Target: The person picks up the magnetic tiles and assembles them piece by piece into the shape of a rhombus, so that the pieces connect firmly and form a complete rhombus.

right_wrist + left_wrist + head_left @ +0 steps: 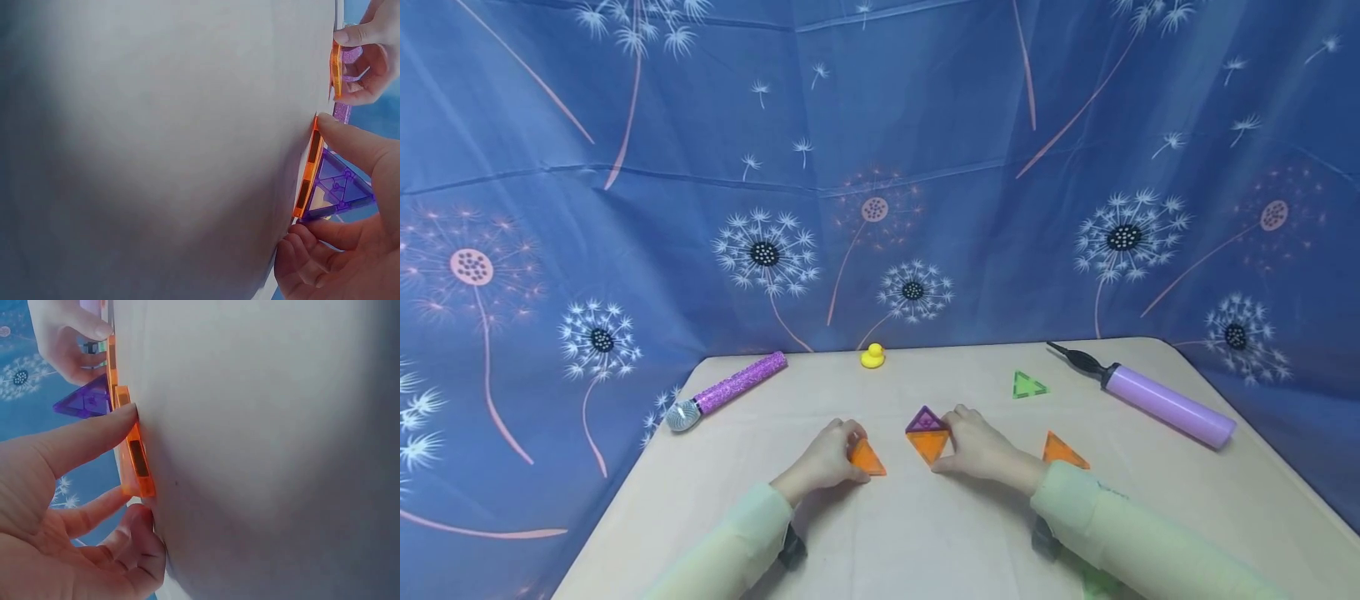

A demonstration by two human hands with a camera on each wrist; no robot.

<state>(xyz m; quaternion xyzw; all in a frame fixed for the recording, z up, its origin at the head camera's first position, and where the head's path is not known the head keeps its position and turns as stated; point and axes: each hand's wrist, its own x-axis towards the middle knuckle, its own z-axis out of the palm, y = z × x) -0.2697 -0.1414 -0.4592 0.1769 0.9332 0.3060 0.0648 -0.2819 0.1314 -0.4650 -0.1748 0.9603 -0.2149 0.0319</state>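
My left hand (826,458) pinches an orange triangular magnetic tile (868,459) between thumb and fingers, low over the table. To its right, my right hand (983,446) holds a second orange triangular tile (928,444), thumb at its near corner and fingers at the far one. Along that tile's far edge a purple triangular tile (340,184) stands up, its point away from the table. A short gap separates the two orange tiles in the head view. Dark magnet strips show in the edge of the left tile (137,456) in the left wrist view.
A third orange tile (1063,451) lies beyond my right wrist, and a green triangular tile (1028,385) farther back. Another green piece (1099,582) is partly under my right sleeve. A yellow duck (873,357), glittery purple microphone (741,383) and lilac pump (1172,406) lie toward the table's edges.
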